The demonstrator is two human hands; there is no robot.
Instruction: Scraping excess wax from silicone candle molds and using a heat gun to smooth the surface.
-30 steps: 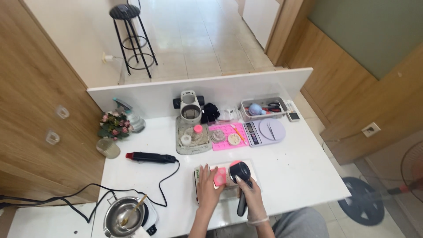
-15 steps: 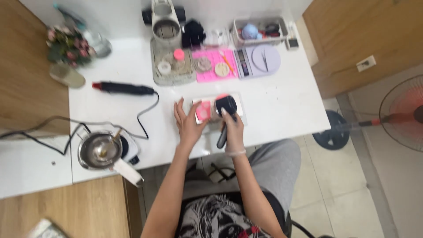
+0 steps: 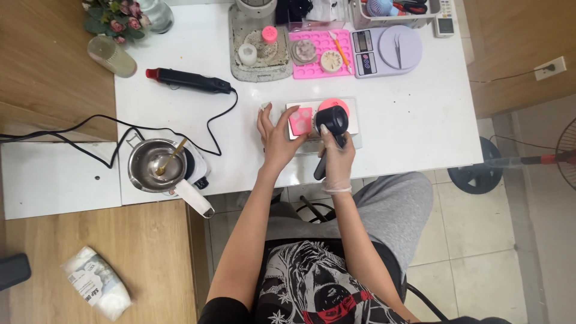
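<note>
The person is wearing a black sleeveless top bearing a white skull-like graphic with red detail across the front. The legs are showing in loose grey trousers. Both arms are showing bare from shoulder to wrist. The right hand (image 3: 337, 161) is wearing a thin, translucent disposable glove ending in a rolled cuff at the wrist. The left hand (image 3: 277, 139) is wearing no glove, ring or watch.

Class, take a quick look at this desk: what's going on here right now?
A seated person works at a white table. The right hand grips a black handheld heat tool over a clear tray, while the left hand steadies a small pink mould on it. A metal pot sits to the left.
</note>
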